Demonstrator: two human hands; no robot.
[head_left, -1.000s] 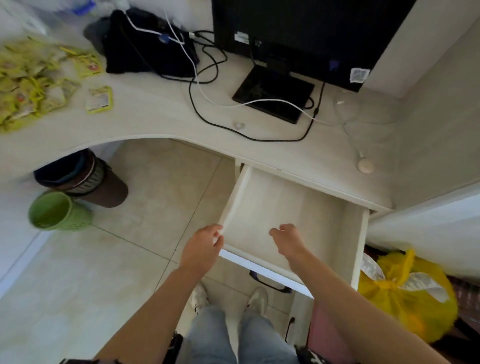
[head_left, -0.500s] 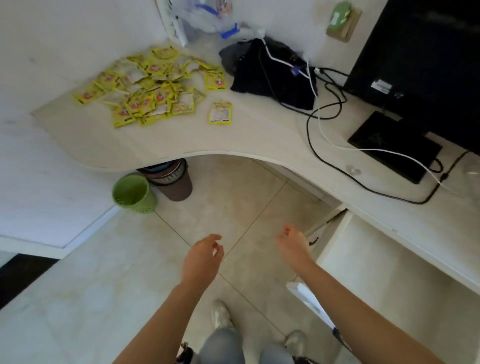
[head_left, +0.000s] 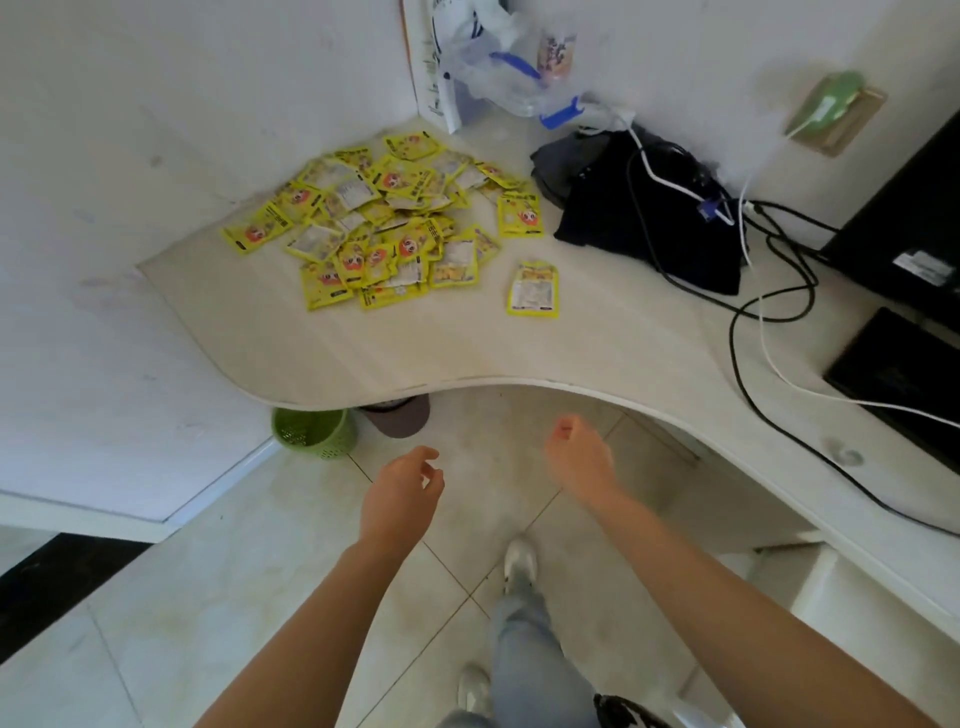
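A heap of several small yellow sachets (head_left: 379, 228) lies at the far left corner of the curved white desk (head_left: 467, 353). One sachet (head_left: 534, 289) lies apart to the right of the heap. My left hand (head_left: 402, 496) and my right hand (head_left: 579, 457) hang in the air over the tiled floor, in front of the desk's edge. Both have loosely curled fingers and hold nothing. The open white drawer (head_left: 826, 582) shows partly at the right edge.
A black bag (head_left: 644, 208) with white and black cables (head_left: 748, 332) sits on the desk right of the sachets. A monitor (head_left: 914, 228) stands at the far right. A green basket (head_left: 314, 431) and a brown bin (head_left: 400, 415) stand under the desk. Plastic bags (head_left: 498, 62) fill the corner.
My view has swung left from the open drawer to the sachet heap. Both hands left the drawer's front edge and now hang free nearer the desk.
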